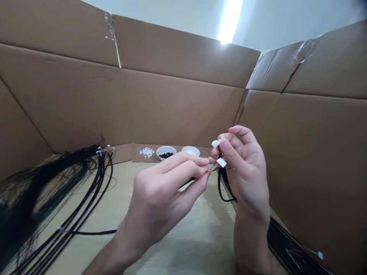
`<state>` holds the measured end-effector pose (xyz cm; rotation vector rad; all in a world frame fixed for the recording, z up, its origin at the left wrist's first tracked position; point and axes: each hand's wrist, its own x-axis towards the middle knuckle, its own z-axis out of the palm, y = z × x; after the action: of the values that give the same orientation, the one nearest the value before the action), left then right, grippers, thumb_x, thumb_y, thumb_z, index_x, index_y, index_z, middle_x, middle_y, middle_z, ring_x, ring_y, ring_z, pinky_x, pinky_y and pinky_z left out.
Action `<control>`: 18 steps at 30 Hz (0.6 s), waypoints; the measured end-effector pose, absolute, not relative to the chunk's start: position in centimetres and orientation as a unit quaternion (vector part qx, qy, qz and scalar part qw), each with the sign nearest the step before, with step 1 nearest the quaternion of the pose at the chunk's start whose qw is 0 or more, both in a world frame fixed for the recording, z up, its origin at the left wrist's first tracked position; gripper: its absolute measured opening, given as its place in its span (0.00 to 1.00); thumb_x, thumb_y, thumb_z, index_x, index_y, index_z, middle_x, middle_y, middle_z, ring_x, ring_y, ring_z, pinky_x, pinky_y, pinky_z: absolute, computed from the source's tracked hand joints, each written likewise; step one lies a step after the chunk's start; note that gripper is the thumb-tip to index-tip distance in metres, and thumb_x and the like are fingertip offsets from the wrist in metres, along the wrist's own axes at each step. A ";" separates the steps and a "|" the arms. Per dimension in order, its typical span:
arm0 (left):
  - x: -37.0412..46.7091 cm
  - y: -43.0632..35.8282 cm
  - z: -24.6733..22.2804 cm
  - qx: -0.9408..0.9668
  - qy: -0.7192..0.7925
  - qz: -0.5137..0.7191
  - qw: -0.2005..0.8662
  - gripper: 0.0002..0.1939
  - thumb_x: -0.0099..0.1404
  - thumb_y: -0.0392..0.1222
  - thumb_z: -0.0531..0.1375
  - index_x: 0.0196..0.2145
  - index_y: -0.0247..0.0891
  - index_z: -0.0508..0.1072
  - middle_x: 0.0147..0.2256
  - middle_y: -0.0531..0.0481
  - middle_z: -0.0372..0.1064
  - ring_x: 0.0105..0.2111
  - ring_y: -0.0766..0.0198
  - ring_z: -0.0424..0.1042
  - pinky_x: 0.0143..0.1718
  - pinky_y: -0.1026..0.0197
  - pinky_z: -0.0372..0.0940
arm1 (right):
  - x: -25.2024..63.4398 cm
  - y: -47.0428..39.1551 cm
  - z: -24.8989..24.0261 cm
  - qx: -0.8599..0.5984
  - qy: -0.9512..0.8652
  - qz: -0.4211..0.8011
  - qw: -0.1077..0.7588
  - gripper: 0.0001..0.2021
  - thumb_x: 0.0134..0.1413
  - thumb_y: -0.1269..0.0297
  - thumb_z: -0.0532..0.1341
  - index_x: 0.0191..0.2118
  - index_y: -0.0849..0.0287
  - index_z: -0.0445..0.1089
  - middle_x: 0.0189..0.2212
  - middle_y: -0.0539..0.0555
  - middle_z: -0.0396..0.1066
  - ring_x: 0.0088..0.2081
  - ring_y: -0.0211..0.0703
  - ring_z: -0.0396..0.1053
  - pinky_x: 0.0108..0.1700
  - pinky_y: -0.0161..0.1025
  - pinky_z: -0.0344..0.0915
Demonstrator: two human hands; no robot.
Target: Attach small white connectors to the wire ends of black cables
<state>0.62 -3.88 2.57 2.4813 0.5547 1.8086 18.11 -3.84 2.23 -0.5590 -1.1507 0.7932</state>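
Note:
My left hand (169,183) is closed, thumb and fingers pinching a cable whose coloured wires (212,168) come out past the fingertips. Those wires end in a white plug connector (221,163). Just above it is a second white connector (215,144) on dark and coloured wires, pinched between thumb and fingers of my right hand (243,164), its forefinger raised. Both connectors are close together between the hands. Below my right hand a black cable (220,187) hangs in a loop; which connector it belongs to is hidden.
At the back stand a white bowl (166,149) of small black pieces and another white bowl (190,150), beside scattered small white pieces (147,152). Black cables (88,191) lie left, more cables (289,244) right. Cardboard walls (183,103) surround the table (183,244).

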 end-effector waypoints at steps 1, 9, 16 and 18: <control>0.6 -3.9 2.6 0.795 0.176 0.580 0.012 0.10 0.68 0.27 0.68 0.34 0.39 0.75 0.41 0.55 0.82 0.39 0.70 0.82 0.46 0.71 0.76 | 18.1 -3.8 2.3 -0.257 -0.524 0.357 0.729 0.10 0.66 0.68 0.70 0.46 0.50 0.69 0.35 0.46 0.74 0.35 0.37 0.76 0.35 0.32 0.76; 2.6 0.9 0.3 0.838 0.315 0.426 0.131 0.09 0.69 0.32 0.66 0.31 0.40 0.74 0.32 0.54 0.78 0.32 0.62 0.77 0.31 0.60 0.67 | 19.0 -1.7 1.5 -0.299 -0.537 0.327 0.718 0.15 0.63 0.62 0.72 0.48 0.51 0.66 0.35 0.46 0.77 0.33 0.39 0.77 0.37 0.37 0.75; 3.3 4.5 -1.3 0.829 0.400 0.358 0.157 0.12 0.60 0.37 0.75 0.39 0.40 0.78 0.41 0.49 0.81 0.41 0.52 0.80 0.37 0.57 0.67 | 20.5 1.3 0.5 -0.349 -0.518 0.296 0.723 0.17 0.59 0.61 0.73 0.47 0.53 0.66 0.33 0.47 0.79 0.37 0.41 0.76 0.43 0.39 0.71; 1.4 3.2 0.0 0.815 0.391 0.398 0.158 0.11 0.66 0.44 0.73 0.44 0.42 0.79 0.45 0.50 0.80 0.44 0.53 0.79 0.42 0.56 0.70 | 20.7 1.3 0.5 -0.346 -0.518 0.299 0.723 0.17 0.60 0.61 0.73 0.47 0.53 0.66 0.33 0.47 0.79 0.37 0.40 0.76 0.43 0.39 0.71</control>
<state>1.44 3.17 0.03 2.3308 1.1191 1.1380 20.65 1.28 0.53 -0.7642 -1.1428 0.6611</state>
